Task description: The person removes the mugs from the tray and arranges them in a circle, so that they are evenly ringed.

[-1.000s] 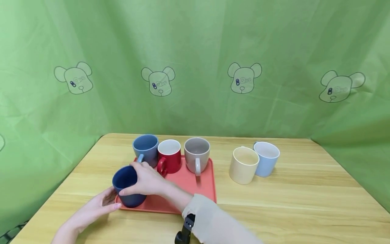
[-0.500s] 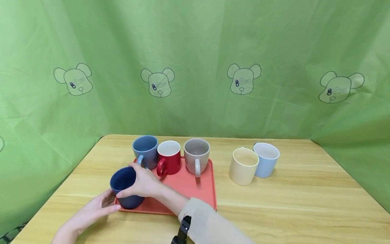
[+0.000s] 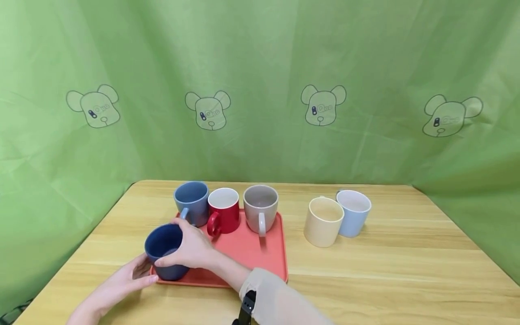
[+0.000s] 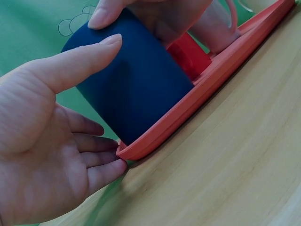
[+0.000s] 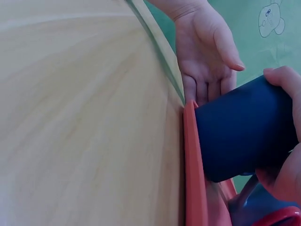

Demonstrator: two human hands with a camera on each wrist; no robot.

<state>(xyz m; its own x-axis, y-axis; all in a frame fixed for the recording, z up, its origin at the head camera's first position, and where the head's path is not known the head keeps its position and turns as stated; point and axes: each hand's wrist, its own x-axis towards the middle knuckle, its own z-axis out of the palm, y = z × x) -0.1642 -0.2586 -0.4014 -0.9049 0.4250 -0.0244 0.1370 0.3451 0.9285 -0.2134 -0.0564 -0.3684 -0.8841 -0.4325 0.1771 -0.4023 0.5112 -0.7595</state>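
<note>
A dark blue mug (image 3: 168,266) stands at the near left corner of the red tray (image 3: 252,248). My right hand (image 3: 191,246) grips it from above and the right, thumb on the near side and fingers round the far side. Beside the tray's left corner, my left hand (image 3: 122,282) has its fingers extended; in the left wrist view the fingertips of that hand (image 4: 56,122) touch the tray corner, with the thumb near the mug (image 4: 136,70). In the right wrist view the mug (image 5: 244,129) sits inside the tray's rim (image 5: 192,165).
Along the tray's far side stand a lighter blue mug (image 3: 194,207), a red mug (image 3: 229,219) and a grey mug (image 3: 260,214). A cream mug (image 3: 322,228) and a light blue mug (image 3: 353,221) stand on the wooden table (image 3: 386,271) to the right. Green cloth (image 3: 260,149) hangs behind.
The dark blue mug has shifted slightly left and toward the near edge, with my right hand still round it. My left hand has stayed almost in place by the tray corner.
</note>
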